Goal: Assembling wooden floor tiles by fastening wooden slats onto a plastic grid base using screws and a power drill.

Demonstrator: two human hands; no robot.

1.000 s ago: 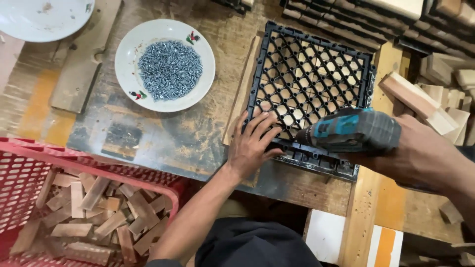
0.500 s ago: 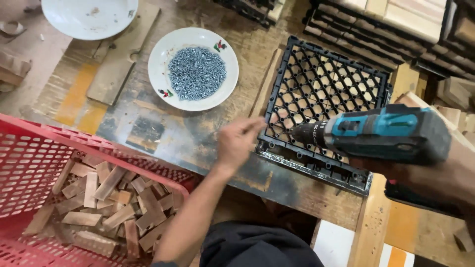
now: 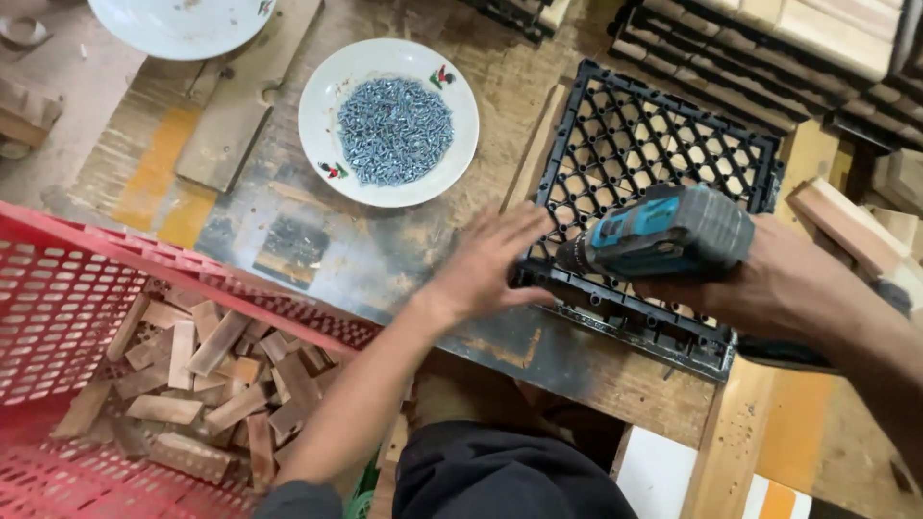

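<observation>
My right hand (image 3: 769, 279) grips a teal and grey cordless drill (image 3: 663, 234), held level over the near edge of a black plastic grid frame (image 3: 663, 144) lying on the workbench. The drill's tip points left toward my left hand (image 3: 490, 264). That hand is flat with fingers spread, resting at the frame's near left corner and holding nothing. A white plate (image 3: 332, 159) heaped with small silver screws (image 3: 394, 130) sits to the left of the frame.
A red plastic crate (image 3: 87, 288) holding several short wooden blocks (image 3: 207, 380) stands at the lower left. A second white plate (image 3: 183, 24) lies at the top left. Stacked wooden slats and black frames (image 3: 798, 48) line the top right. Loose wood pieces (image 3: 846, 221) lie at right.
My left hand has lifted off the frame, swung left, then come back to the frame's near left corner. The drill has stayed over the frame's near edge while the view shifted.
</observation>
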